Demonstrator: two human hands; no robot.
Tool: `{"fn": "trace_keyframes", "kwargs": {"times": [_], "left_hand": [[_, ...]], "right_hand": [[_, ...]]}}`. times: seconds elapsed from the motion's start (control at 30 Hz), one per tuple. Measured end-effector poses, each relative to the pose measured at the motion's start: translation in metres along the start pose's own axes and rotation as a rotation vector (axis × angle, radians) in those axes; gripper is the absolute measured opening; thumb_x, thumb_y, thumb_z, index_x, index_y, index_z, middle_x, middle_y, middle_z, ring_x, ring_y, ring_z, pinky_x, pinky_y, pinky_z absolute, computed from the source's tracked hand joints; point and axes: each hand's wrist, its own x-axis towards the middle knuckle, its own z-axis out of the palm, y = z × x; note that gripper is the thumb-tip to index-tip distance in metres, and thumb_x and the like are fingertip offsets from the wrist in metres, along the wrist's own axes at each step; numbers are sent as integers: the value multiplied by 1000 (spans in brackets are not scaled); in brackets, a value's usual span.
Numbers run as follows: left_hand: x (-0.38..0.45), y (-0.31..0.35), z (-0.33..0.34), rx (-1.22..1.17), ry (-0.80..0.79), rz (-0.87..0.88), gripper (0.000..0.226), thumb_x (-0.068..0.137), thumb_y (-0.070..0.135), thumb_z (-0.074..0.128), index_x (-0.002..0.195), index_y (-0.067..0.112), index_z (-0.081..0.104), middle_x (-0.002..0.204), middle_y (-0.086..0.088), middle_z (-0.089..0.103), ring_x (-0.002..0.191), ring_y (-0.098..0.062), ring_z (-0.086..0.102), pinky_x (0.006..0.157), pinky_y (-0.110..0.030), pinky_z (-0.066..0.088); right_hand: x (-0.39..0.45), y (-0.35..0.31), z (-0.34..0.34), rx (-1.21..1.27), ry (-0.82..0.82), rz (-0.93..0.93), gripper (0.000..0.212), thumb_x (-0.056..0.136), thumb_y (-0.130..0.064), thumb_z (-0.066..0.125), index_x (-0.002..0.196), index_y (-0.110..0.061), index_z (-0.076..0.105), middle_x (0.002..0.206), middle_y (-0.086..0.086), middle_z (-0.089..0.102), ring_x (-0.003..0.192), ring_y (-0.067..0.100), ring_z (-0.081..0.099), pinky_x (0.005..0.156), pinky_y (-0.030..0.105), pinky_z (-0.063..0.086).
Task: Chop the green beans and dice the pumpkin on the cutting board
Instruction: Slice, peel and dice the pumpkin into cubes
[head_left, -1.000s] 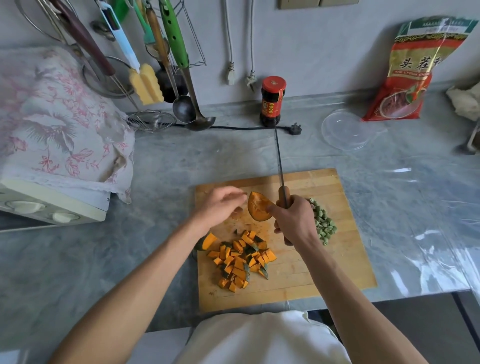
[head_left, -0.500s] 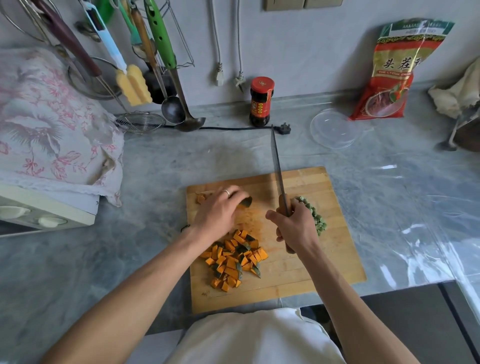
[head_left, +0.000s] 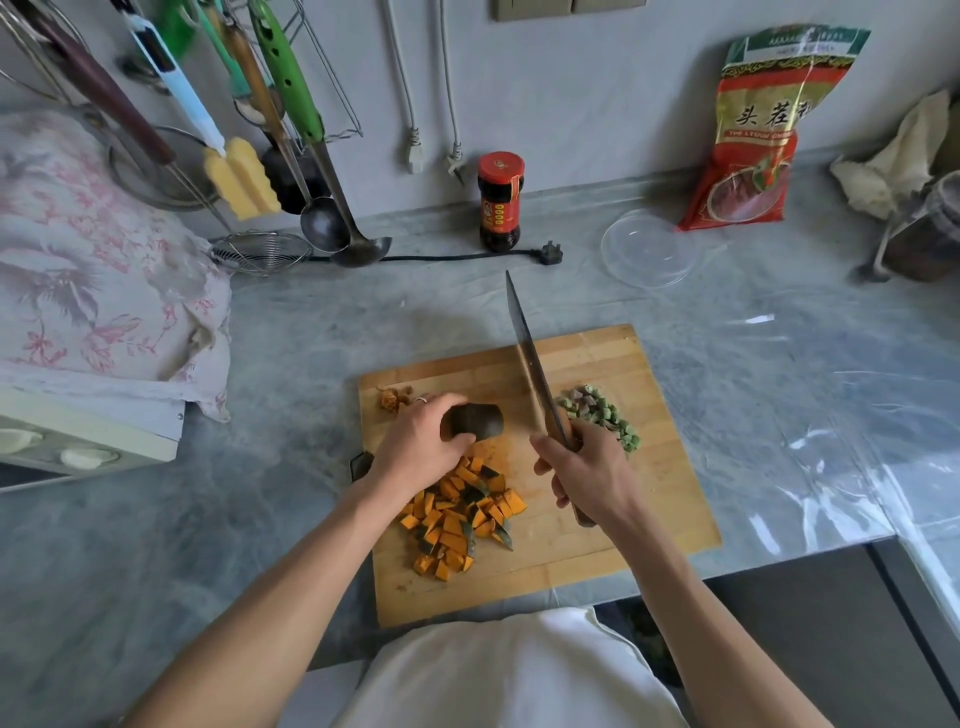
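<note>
On the wooden cutting board (head_left: 660, 499) my left hand (head_left: 421, 449) grips a pumpkin wedge (head_left: 480, 420), lying with its dark green skin up. My right hand (head_left: 589, 467) holds the wooden handle of a long knife (head_left: 530, 358); the blade points away from me and hangs just right of the wedge, apart from it. A heap of diced orange pumpkin (head_left: 457, 519) lies below my left hand. Chopped green beans (head_left: 600, 413) are piled at the board's right, partly hidden by my right hand. A small clump of pumpkin pulp (head_left: 392, 399) sits at the board's far left corner.
A sauce jar (head_left: 500, 200), a black plug and cord (head_left: 548, 254), a clear plastic lid (head_left: 647, 247) and a red snack bag (head_left: 753, 140) stand behind the board. Ladles and a strainer (head_left: 260, 252) hang at left, over a cloth-covered appliance (head_left: 88, 291). The counter edge drops off right of the board.
The wedge, held up with its orange flesh showing a second ago, now lies skin up on the board under my left hand. The knife blade has tilted slightly leftward.
</note>
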Motion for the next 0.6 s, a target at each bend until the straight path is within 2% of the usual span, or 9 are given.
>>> {"fn": "trace_keyframes", "kwargs": {"times": [0.13,0.23,0.33,0.4,0.43,0.5,0.6], "left_hand": [[-2,9,6,33,73,-29,51,90,33,72,136,14,57,131,-6,63,123,-24,57,95,-32,49],[-1,17,11,-33,46,-122,58,91,42,69,138,14,52,132,-3,61,122,-23,57,91,-29,50],[5,25,9,-221,42,-357,50,92,48,66,128,14,60,113,3,66,103,-16,64,80,-24,51],[10,27,8,-286,31,-431,40,91,43,69,120,15,65,101,7,68,90,-13,67,74,-24,55],[10,27,9,-299,38,-431,36,91,38,71,118,16,66,99,8,67,87,-11,66,71,-22,54],[7,28,11,-323,70,-365,35,89,25,75,122,17,66,102,9,64,93,-10,62,73,-13,47],[-2,21,17,-263,89,-211,43,88,15,75,128,19,62,119,2,65,113,-14,58,90,-19,45]], "right_hand": [[-3,3,-1,25,-31,-18,30,99,-30,59,89,-2,61,71,7,72,47,15,59,53,42,55],[-5,5,-1,46,-40,-48,30,100,-29,58,89,-1,60,70,6,71,48,17,59,51,38,53],[-7,8,-2,48,-36,-63,30,99,-28,58,89,0,60,71,6,72,47,18,59,50,36,52],[-7,11,-2,49,-36,-62,30,99,-28,58,88,0,60,69,5,71,47,18,59,51,35,52],[-8,12,-2,47,-36,-61,31,99,-28,58,88,0,60,67,3,71,47,17,59,51,35,52],[-9,13,-2,49,-34,-60,30,99,-28,59,87,0,60,67,4,71,47,17,59,51,34,51],[-10,15,-4,59,-37,-61,29,99,-28,58,89,-1,60,73,9,72,48,18,60,50,37,52]]}}
